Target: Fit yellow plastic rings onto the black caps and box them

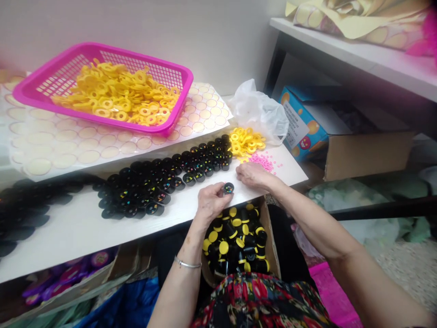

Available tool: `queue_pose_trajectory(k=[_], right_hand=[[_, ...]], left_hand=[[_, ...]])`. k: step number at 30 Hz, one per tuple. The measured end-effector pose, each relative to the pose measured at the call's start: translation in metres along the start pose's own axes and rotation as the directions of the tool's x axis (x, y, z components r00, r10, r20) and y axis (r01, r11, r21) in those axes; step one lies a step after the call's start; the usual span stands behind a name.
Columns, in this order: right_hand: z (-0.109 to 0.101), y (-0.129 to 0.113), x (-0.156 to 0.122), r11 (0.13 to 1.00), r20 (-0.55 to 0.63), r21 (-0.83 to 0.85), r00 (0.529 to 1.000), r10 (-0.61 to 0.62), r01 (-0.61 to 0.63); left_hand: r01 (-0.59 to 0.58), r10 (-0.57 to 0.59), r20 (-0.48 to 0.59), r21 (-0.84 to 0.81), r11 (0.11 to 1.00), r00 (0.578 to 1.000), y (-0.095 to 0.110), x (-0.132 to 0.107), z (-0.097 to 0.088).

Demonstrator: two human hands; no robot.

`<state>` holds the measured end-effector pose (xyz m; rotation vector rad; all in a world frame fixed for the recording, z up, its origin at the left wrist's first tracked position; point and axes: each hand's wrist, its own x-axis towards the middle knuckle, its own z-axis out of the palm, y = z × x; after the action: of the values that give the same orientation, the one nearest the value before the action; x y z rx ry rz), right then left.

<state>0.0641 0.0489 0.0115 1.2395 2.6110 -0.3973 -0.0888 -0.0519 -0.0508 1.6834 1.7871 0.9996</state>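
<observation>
My left hand (210, 200) grips a small round black cup (228, 187) near the table's front edge. Its open top faces up and shows tiny coloured bits inside. To the right of it, my right hand (251, 175) has its fingers pinched together just above the table; whatever they hold is hidden. Small pink pieces (262, 161) lie scattered just beyond that hand. Behind them is a heap of yellow ring-shaped pieces (246, 140). Rows of similar black cups (146, 182), with coloured bits in many, stand to the left.
A pink basket (179, 109) of yellow rings stands on sticker sheets (201, 120) at the back left. A clear plastic bag (261, 111) lies behind the yellow heap. Below the table edge, a carton (269, 228) holds black containers with yellow lids. Another cardboard box (368, 155) sits right.
</observation>
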Motion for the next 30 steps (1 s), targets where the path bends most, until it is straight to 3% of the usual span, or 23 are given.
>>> queue_pose_trajectory(k=[12,18,22,30], right_hand=[[0.026,-0.003,-0.015,0.997,-0.211,0.069,0.977,0.041,-0.027],[0.022,-0.019,-0.024,0.946,-0.426,0.248,0.901,-0.087,0.208],[0.019,-0.029,-0.026,0.952,-0.413,0.107,0.884,-0.218,0.285],[0.018,-0.038,-0.027,0.962,-0.322,-0.086,0.907,-0.273,0.259]], left_hand=[[-0.008,0.008,0.001,0.005,1.0,1.0,0.003,-0.001,-0.001],[-0.049,0.049,0.003,0.047,0.998,0.999,0.006,-0.002,-0.002],[-0.072,0.073,-0.013,0.051,0.996,0.997,0.003,-0.002,0.0],[-0.07,0.07,-0.004,0.052,0.996,0.998,-0.001,-0.002,0.001]])
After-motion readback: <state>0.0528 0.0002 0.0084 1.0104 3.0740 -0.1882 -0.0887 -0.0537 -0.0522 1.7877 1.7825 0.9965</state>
